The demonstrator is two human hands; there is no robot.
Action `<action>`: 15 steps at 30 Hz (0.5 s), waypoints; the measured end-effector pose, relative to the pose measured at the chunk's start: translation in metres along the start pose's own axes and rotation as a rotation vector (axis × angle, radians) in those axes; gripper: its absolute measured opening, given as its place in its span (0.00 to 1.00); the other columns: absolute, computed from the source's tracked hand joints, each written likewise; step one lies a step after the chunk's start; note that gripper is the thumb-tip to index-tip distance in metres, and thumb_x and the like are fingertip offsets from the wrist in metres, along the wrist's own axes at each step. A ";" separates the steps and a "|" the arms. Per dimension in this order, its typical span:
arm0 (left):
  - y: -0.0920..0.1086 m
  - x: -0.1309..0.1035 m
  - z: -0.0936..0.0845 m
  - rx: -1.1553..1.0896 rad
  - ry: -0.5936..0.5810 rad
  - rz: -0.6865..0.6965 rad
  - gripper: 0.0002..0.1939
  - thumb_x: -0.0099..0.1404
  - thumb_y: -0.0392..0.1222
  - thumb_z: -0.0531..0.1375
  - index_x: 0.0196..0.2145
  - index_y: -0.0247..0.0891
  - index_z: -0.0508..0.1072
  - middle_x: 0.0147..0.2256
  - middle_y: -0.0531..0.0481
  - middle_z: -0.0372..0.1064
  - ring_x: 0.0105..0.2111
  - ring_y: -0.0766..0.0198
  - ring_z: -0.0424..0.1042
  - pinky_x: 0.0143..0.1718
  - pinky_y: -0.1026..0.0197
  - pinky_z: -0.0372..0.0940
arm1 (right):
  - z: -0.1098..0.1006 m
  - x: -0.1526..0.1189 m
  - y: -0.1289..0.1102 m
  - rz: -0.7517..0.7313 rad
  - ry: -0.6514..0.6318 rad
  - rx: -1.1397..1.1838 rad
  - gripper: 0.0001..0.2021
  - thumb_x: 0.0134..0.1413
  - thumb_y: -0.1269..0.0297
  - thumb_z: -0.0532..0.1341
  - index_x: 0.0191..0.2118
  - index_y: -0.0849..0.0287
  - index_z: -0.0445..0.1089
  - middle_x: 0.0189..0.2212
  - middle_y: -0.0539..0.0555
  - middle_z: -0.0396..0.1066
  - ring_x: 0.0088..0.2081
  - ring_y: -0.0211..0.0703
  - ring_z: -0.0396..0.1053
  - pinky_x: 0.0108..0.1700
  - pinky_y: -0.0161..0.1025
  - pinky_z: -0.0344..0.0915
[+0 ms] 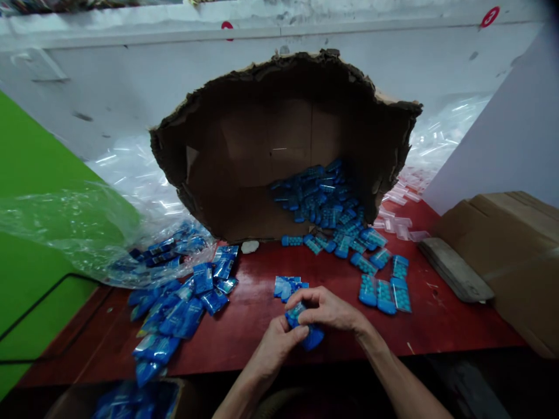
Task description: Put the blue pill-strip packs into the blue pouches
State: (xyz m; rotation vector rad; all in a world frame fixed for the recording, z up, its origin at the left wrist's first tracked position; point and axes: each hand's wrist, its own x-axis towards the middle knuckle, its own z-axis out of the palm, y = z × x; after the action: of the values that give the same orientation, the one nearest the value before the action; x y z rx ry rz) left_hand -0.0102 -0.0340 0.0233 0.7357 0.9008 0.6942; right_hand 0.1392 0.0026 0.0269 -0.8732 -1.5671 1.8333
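Near the table's front edge, my two hands meet over a small blue item (pixel 295 314). Fingers of my right hand (pixel 327 309) pinch it from above. My left hand (pixel 279 343) has its thumb and fingers closed at its lower side, on a blue packet (pixel 312 337) that hangs below the fingers. Just beyond my fingertips lie flat blue and white printed pieces (pixel 288 286) on the red table (pixel 253 326). Some of what is between the hands is hidden by the fingers.
A torn-edged cardboard box (pixel 262 157) lies open at the back, spilling blue bead-filled packs (pixel 327 209). More packs (pixel 384 295) lie right. Blue foil packets (pixel 179 314) are piled left, by clear plastic (pixel 109 233). A brown carton (pixel 510 256) stands right; a box of packets (pixel 174 396) sits below.
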 end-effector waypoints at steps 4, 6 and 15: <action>-0.001 0.000 0.000 -0.091 0.025 -0.001 0.12 0.47 0.40 0.63 0.30 0.30 0.72 0.24 0.50 0.68 0.23 0.70 0.63 0.28 0.66 0.57 | 0.002 0.003 0.000 -0.056 0.012 0.050 0.11 0.44 0.67 0.59 0.38 0.59 0.68 0.36 0.51 0.66 0.37 0.39 0.63 0.41 0.37 0.58; 0.002 -0.002 -0.003 -0.153 0.034 -0.003 0.10 0.49 0.39 0.62 0.31 0.31 0.72 0.24 0.50 0.67 0.23 0.71 0.63 0.27 0.66 0.58 | 0.001 0.004 -0.002 -0.089 0.051 0.134 0.18 0.45 0.67 0.58 0.45 0.57 0.63 0.39 0.52 0.65 0.37 0.38 0.63 0.39 0.37 0.59; 0.011 -0.003 -0.011 -0.419 0.119 -0.067 0.09 0.57 0.39 0.55 0.37 0.35 0.68 0.33 0.46 0.70 0.32 0.63 0.70 0.34 0.59 0.64 | 0.001 -0.007 -0.004 -0.050 0.014 -0.019 0.33 0.36 0.72 0.63 0.52 0.49 0.56 0.50 0.51 0.57 0.50 0.45 0.56 0.50 0.42 0.54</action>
State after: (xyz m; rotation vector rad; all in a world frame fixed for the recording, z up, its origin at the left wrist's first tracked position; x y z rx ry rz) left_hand -0.0241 -0.0273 0.0290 0.2932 0.8468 0.8401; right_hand 0.1432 -0.0028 0.0321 -0.8453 -1.5861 1.7765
